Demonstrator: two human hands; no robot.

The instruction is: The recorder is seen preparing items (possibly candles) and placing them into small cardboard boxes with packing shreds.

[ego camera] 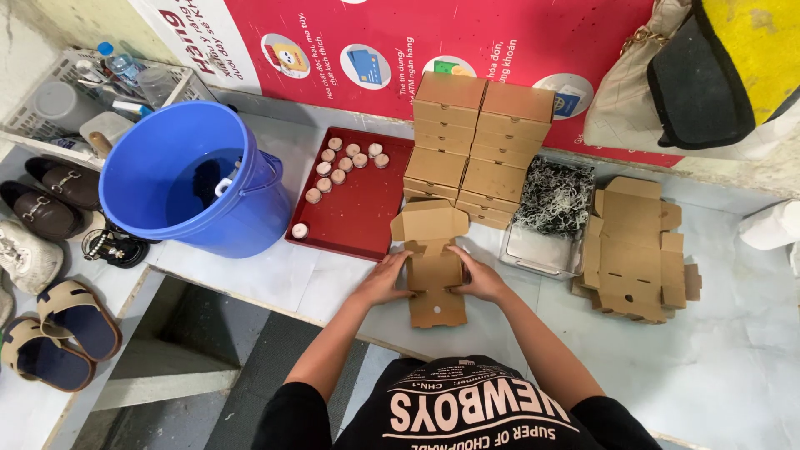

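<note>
A flat brown cardboard box blank (433, 271) lies on the white ledge in front of me, its top flaps partly raised. My left hand (386, 281) presses against its left side and my right hand (477, 281) against its right side, both gripping the folded walls. Behind it stand two stacks of finished brown boxes (475, 146). A pile of unfolded box blanks (635, 250) lies to the right.
A red tray (358, 217) with several small tealight candles sits left of the boxes. A blue bucket (196, 179) stands further left. A clear container of shredded paper (552, 212) is right of the stacks. Shoes and sandals lie at far left.
</note>
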